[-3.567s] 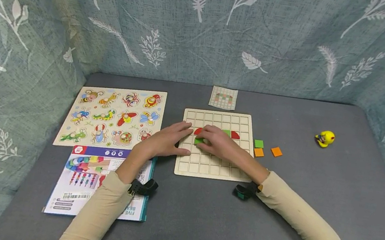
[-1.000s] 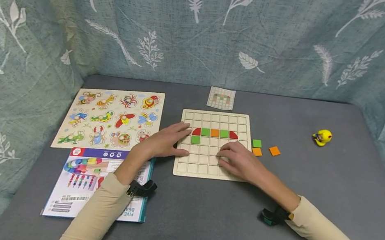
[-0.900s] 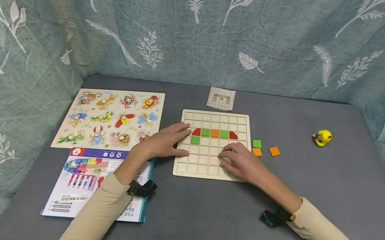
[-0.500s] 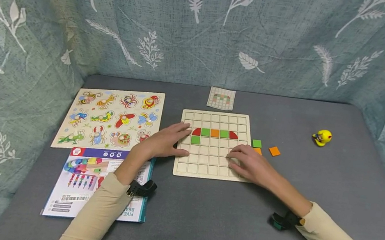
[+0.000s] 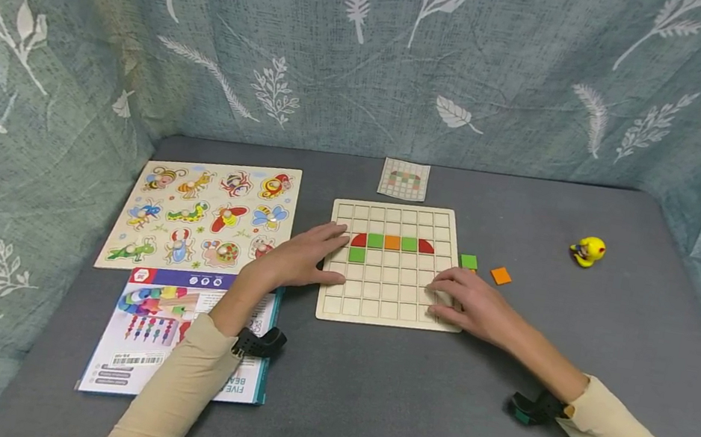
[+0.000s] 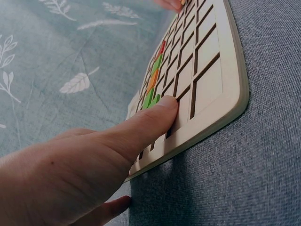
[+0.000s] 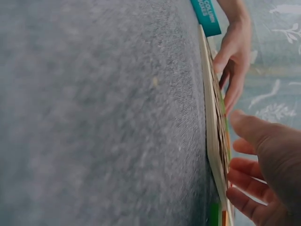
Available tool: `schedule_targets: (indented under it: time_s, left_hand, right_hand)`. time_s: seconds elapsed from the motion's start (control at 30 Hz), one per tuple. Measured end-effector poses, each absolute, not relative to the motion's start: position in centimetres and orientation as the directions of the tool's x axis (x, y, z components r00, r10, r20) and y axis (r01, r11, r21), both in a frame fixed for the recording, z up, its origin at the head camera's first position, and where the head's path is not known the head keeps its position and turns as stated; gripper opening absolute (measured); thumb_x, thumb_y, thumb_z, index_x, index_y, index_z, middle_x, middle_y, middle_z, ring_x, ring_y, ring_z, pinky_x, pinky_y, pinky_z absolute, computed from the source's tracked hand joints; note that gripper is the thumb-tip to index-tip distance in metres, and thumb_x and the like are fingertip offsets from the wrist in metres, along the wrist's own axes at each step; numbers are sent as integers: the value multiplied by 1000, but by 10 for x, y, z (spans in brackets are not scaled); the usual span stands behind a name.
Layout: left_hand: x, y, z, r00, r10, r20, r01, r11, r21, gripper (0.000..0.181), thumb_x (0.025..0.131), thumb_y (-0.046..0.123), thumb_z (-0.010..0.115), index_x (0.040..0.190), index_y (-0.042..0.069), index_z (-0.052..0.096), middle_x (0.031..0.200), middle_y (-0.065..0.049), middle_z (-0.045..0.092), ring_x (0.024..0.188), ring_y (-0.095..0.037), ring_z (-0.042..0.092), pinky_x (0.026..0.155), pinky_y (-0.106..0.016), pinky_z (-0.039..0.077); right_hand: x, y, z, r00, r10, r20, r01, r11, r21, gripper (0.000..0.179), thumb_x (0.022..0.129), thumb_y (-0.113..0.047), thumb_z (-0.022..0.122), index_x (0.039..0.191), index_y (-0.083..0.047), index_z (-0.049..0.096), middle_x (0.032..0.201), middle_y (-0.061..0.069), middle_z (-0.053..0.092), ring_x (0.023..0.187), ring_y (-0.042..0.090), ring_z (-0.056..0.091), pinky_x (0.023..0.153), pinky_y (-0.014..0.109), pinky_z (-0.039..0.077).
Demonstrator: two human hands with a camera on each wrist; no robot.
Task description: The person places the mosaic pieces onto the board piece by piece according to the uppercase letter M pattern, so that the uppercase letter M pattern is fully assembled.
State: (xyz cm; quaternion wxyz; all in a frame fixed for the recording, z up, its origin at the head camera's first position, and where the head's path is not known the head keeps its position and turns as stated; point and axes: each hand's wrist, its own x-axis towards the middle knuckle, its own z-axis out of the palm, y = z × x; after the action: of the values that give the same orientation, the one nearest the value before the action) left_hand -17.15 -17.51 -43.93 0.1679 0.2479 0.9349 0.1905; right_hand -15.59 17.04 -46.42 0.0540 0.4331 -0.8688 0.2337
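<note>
A wooden grid board [image 5: 385,314] lies in front of me. One row holds a red quarter-round tile [image 5: 359,239], a green tile, an orange tile [image 5: 392,243], another green tile and a second red quarter-round. Below the first red piece sits a green tile [image 5: 356,255]. My left hand [image 5: 300,260] rests on the board's left edge, thumb and fingers spread. Over its right edge is my right hand [image 5: 480,309], fingers loosely bent and thumb apart; the right wrist view shows nothing between them. Close by lies a loose green tile [image 5: 469,261]; the orange one below it is almost hidden.
Another orange tile [image 5: 501,276] lies further right, and a yellow duck toy [image 5: 587,252] beyond it. A small pattern card [image 5: 404,180] is behind the board. On the left are an insect peg puzzle [image 5: 190,198] and a bead-toy box [image 5: 112,357] under my left forearm.
My right hand has left the green tile in the second row and moved right to the board's edge, now covering most of a loose orange tile. The left hand has stayed put.
</note>
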Motion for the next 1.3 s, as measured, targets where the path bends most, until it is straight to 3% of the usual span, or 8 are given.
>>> schedule_targets:
  time_s: [0.77,1.3]
  left_hand:
    - [-172,-174,-441,-821,526,-222,396,805,442,81,91,45,64,154,9,27,163,-12,19,151,-31,17,119,-50,26]
    - [-170,-176,-440,-821,529,-214,406,805,434,81,91,46,64,154,9,27,163,-12,19,151,-32,17,120,-50,25]
  right_hand:
    - [-151,207,-469,-555,-761,336,-822,440,-362,30,76,-20,83,103,-13,72,107,-1,64,98,11,55,82,28,47]
    - [-150,229,-461,-611,-756,235,-786,546,-289,37,74,-27,84,107,-13,73,106,-3,64,96,11,57,79,34,52]
